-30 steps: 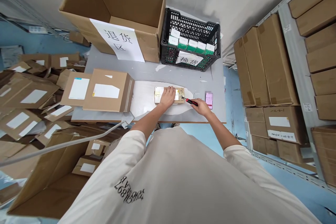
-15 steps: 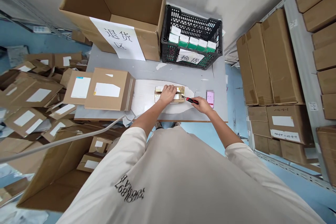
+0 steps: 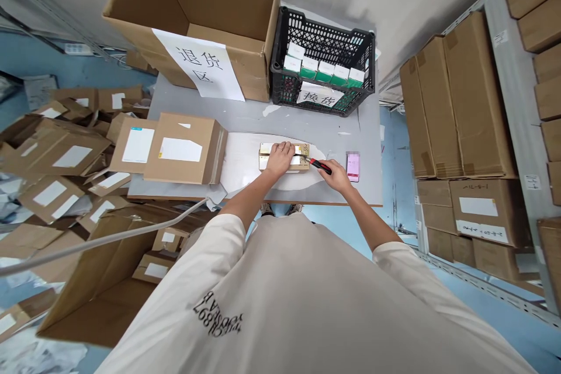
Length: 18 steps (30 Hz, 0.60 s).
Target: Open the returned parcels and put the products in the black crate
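Note:
A small cardboard box [image 3: 300, 167] with white labels on its top lies on the white sheet [image 3: 239, 158] at the middle of the table. My left hand [image 3: 281, 157] holds it from above, with the fingers reaching over to its far edge. A red and black utility knife [image 3: 320, 165] is gripped in my right hand [image 3: 335, 175]. Its blade end meets the top of the box near the right end, just right of my left fingers. How deep the blade sits cannot be seen.
Two closed cartons [image 3: 179, 149] stand left on the table [image 3: 256, 117]. Behind are a large open carton [image 3: 249, 70] and a black crate [image 3: 324, 106] holding several white-green boxes [image 3: 324, 72]. A phone [image 3: 353, 167] lies right. Boxes heap up left; a shelf of cartons [image 3: 471, 99] stands right.
My right hand has shifted slightly left with the knife, its blade end now closer to my left fingers. The left hand and the box stay in place; the view has turned a little.

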### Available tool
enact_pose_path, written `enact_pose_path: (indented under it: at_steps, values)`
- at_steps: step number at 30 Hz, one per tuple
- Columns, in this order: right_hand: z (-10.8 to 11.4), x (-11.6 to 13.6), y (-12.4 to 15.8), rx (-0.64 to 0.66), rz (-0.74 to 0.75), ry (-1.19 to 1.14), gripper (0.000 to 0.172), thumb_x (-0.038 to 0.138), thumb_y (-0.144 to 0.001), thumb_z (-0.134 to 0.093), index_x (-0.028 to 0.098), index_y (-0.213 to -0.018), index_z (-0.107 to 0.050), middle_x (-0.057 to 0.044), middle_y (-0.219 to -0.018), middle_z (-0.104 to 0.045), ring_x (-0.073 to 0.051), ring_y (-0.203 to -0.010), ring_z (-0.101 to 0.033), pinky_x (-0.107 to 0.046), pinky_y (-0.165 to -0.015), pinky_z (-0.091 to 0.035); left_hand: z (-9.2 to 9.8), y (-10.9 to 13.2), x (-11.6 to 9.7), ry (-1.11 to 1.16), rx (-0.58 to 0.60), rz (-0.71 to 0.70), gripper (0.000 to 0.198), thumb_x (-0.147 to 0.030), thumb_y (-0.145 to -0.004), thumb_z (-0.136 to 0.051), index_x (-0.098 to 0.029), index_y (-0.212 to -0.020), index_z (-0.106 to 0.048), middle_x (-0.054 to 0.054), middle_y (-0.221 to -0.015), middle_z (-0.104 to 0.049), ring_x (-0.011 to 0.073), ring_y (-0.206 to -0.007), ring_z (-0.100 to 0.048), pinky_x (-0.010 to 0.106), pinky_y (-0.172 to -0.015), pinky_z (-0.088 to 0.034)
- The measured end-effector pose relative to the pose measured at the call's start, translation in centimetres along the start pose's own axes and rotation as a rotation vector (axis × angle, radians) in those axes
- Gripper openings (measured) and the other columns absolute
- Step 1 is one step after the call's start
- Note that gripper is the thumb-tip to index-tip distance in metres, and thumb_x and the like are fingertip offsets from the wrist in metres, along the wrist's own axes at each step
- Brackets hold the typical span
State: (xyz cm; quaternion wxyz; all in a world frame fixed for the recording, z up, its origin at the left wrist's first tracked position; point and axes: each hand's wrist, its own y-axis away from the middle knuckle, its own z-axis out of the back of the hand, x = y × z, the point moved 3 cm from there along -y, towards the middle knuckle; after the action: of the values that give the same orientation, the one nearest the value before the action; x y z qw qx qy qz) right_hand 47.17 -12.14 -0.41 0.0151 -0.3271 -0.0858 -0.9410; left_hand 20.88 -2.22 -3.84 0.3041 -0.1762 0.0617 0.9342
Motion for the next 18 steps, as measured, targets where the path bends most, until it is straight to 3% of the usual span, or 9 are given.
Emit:
enact_pose_path:
  at_steps: [5,13,18]
  values:
    - [0.0,-0.6,-0.3,0.008,0.000,0.038,0.045,0.051,-0.113,-0.062,0.029,-0.149,-0.078,-0.014,-0.131,-0.081,-0.036,-0.122,-0.075,-0.050,-0.107,-0.064,0.2,0.1,0.0,0.001,0.002,0.010,0.060,-0.012,-0.105,-0.041,-0.011,-0.162,-0.062,0.032,-0.165,-0.063,0.0420,-0.156,-0.056,0.065,-0.126,-0.040]
    - [-1.8,-1.3,-0.5,-0.037,-0.024,-0.055,0.044,0.051,-0.112,-0.063,0.026,-0.144,-0.079,-0.014,-0.133,-0.081,-0.034,-0.121,-0.076,-0.050,-0.109,-0.064,0.3,0.3,0.1,0.002,0.002,0.011,0.061,-0.010,-0.105,-0.041,-0.012,-0.162,-0.063,0.030,-0.166,-0.063,0.0412,-0.156,-0.056,0.065,-0.127,-0.039]
    - [-1.2,-1.8,-1.1,0.008,0.014,-0.080,0.043,0.049,-0.111,-0.064,0.027,-0.145,-0.079,-0.013,-0.132,-0.081,-0.033,-0.119,-0.077,-0.050,-0.110,-0.063,0.3,0.3,0.3,-0.007,0.013,0.016,0.060,-0.010,-0.105,-0.040,-0.012,-0.160,-0.064,0.029,-0.164,-0.065,0.0402,-0.155,-0.056,0.063,-0.128,-0.039]
